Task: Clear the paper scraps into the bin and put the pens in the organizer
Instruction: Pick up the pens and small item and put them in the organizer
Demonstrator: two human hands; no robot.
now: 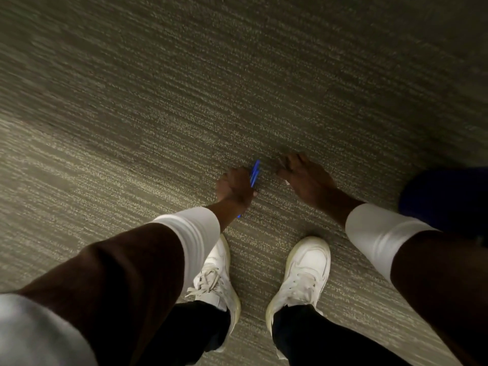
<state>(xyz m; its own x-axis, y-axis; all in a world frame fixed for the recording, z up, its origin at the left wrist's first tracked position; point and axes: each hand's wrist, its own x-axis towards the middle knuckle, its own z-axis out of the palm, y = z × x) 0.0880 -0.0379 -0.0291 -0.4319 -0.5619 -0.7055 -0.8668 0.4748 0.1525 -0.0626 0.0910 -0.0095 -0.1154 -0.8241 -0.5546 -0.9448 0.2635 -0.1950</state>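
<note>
Bending over the floor (184, 88), the left hand (233, 187) grips blue pens (255, 173); the right hand (307, 180) pinches at something small, unclear what. Reaching further risks the loosely bunched pens slipping onto the carpet.

The left hand (233, 187) hides the middle of the blue pens (255, 173) — how many cannot be told. At three o'clock a dark blue object (446, 196) is cut off by the edge. The right hand (307, 180) fingertips blur — any grasp unclear.
</note>
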